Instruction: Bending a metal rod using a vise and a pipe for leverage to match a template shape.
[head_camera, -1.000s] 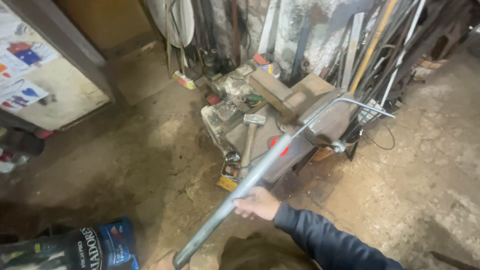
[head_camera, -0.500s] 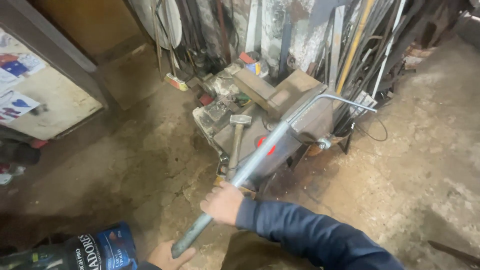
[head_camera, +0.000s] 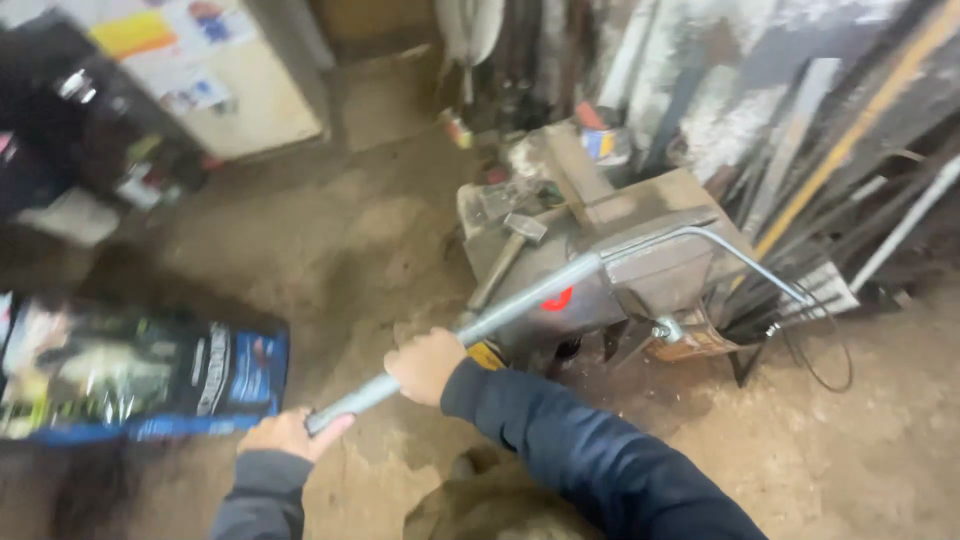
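2 hands grip 1 long grey pipe (head_camera: 480, 330) near the bottom of the view. The left hand (head_camera: 290, 435) is wrapped around its near end, fingers curled shut on the metal, and the right hand (head_camera: 425, 362), in a dark blue sleeve, is closed in a fist around the pipe a little farther up. To the left, a blue and black bag (head_camera: 140, 370) lies on the dirt floor (head_camera: 330, 250).

From the hands the pipe slants up and away to a heavy metal block (head_camera: 640, 255), where a thin bent rod (head_camera: 720, 245) comes out of its far end and curves across the block's top. A hammer (head_camera: 505, 255) leans on the block's left edge, and small clutter sits behind it. Farther back, bars and pipes (head_camera: 830, 150) stand against the wall.

I judge the main risk to be slip: a hard pull could jerk the rod off the block or out of the pipe, or tip the hammer off the block.
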